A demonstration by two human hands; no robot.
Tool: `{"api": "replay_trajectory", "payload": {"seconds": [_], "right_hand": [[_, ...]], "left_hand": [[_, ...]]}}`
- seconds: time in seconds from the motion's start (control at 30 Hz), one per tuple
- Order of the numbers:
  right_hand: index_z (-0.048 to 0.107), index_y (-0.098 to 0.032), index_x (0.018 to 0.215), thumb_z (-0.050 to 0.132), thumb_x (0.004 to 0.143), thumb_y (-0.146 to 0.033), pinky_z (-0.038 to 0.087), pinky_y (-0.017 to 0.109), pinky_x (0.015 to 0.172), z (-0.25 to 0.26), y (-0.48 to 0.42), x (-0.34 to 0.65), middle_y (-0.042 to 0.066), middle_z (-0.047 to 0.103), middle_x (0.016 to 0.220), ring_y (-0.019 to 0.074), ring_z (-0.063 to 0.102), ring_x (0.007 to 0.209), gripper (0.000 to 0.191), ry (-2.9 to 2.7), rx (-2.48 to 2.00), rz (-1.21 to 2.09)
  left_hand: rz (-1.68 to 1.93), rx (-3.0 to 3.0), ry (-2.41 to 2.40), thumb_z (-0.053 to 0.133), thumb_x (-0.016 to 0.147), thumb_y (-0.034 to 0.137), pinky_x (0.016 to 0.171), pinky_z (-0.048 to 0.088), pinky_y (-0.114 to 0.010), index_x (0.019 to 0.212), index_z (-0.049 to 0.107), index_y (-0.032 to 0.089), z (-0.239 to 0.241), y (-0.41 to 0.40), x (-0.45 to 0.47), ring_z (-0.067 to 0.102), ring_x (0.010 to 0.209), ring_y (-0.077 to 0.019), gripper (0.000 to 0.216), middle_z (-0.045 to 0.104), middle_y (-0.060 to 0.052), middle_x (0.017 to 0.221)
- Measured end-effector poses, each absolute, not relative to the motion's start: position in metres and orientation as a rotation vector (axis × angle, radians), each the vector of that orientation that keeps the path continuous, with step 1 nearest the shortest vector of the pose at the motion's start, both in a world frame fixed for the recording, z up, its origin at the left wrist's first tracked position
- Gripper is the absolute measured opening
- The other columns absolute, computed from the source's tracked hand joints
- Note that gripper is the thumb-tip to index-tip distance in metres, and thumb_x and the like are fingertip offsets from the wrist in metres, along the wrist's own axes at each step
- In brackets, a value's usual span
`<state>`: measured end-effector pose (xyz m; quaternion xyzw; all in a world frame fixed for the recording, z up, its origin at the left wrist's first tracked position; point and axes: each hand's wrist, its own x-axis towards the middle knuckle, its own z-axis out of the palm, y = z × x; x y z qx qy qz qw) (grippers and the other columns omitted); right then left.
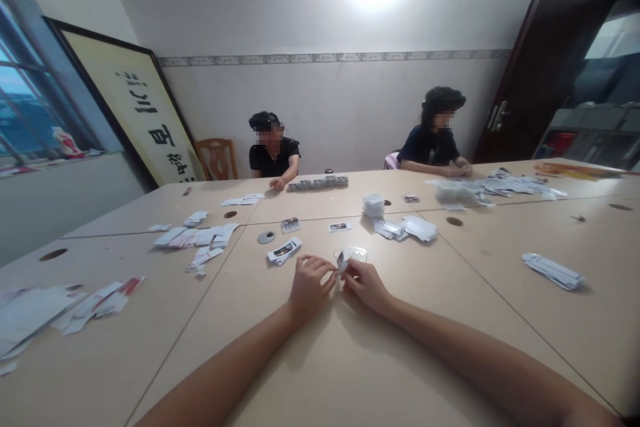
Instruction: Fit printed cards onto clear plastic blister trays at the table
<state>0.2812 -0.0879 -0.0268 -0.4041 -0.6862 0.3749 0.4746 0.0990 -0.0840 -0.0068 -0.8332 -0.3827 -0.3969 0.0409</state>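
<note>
Upward, packet [351,256] between left hand [310,285], right hand [368,287]

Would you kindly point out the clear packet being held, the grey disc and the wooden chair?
clear packet [352,255]: head view, its upper part.
grey disc [266,237]: head view, its middle.
wooden chair [217,159]: head view, its backrest.

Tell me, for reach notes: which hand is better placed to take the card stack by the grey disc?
Probably left: the left hand lies nearer the card stack; the right hand sits beyond the clear packet.
</note>
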Motion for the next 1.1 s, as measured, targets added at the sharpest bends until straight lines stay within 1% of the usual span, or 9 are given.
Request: {"api": "replay_trajectory", "payload": {"seconds": [0.2, 0.4, 0.6, 0.73, 0.9, 1.1], "right_hand": [[0.055, -0.023, 0.072, 0.058, 0.085, -0.022, 0.052, 0.029, 0.054, -0.0304, -0.0865, 0.2793, -0.001, 0.063, 0.065, 0.0172, 0.065, 0.055, 0.013, -1.691, -0.975, 0.906], [0.055, -0.022, 0.072, 0.057, 0.084, -0.020, 0.052, 0.029, 0.057, -0.0331, -0.0849, 0.2780, 0.001, 0.064, 0.067, 0.0181, 0.066, 0.058, 0.012, -1.725, -0.976, 0.878], [0.056, -0.021, 0.069, 0.056, 0.080, -0.014, 0.045, 0.026, 0.057, -0.0307, -0.0863, 0.2784, 0.001, 0.064, 0.065, 0.0164, 0.061, 0.060, 0.013, -1.767, -0.979, 0.820], [0.057, -0.019, 0.068, 0.056, 0.078, -0.013, 0.041, 0.024, 0.057, -0.0288, -0.0869, 0.2789, 0.000, 0.062, 0.064, 0.0151, 0.058, 0.060, 0.011, -1.784, -0.966, 0.784], [0.059, -0.019, 0.070, 0.056, 0.081, -0.018, 0.045, 0.024, 0.057, -0.0268, -0.0876, 0.2809, 0.000, 0.062, 0.064, 0.0153, 0.060, 0.060, 0.011, -1.766, -0.963, 0.833], [0.060, -0.019, 0.072, 0.060, 0.079, -0.022, 0.047, 0.025, 0.057, -0.0243, -0.0877, 0.2867, -0.001, 0.062, 0.065, 0.0149, 0.063, 0.059, 0.008, -1.704, -1.005, 0.948]], "left_hand": [[-1.229, -2.540, -1.165, 0.062, 0.088, 0.016, 0.091, 0.043, -0.048, 0.079, 0.070, 0.023, -0.0076, -0.0848, 0.0987, 0.072, 0.084, -0.0222, 0.013, 0.078, -0.003, 0.085], [-1.244, -2.541, -1.174, 0.065, 0.082, 0.012, 0.093, 0.041, -0.048, 0.077, 0.067, 0.022, -0.0075, -0.0862, 0.0996, 0.071, 0.084, -0.0219, 0.012, 0.076, -0.002, 0.083], [-1.240, -2.539, -1.164, 0.065, 0.079, 0.010, 0.094, 0.040, -0.047, 0.075, 0.065, 0.021, -0.0076, -0.0880, 0.0995, 0.069, 0.084, -0.0211, 0.012, 0.075, -0.001, 0.081], [-1.230, -2.520, -1.149, 0.065, 0.076, 0.007, 0.092, 0.039, -0.044, 0.074, 0.065, 0.021, -0.0077, -0.0886, 0.0996, 0.069, 0.084, -0.0204, 0.013, 0.075, -0.001, 0.081], [-1.212, -2.529, -1.157, 0.065, 0.078, 0.008, 0.094, 0.037, -0.044, 0.077, 0.066, 0.021, -0.0064, -0.0886, 0.1013, 0.069, 0.086, -0.0206, 0.012, 0.075, -0.001, 0.085], [-1.178, -2.574, -1.205, 0.065, 0.079, 0.012, 0.099, 0.035, -0.047, 0.078, 0.067, 0.021, -0.0056, -0.0862, 0.1027, 0.069, 0.091, -0.0228, 0.010, 0.076, -0.003, 0.091]]}}
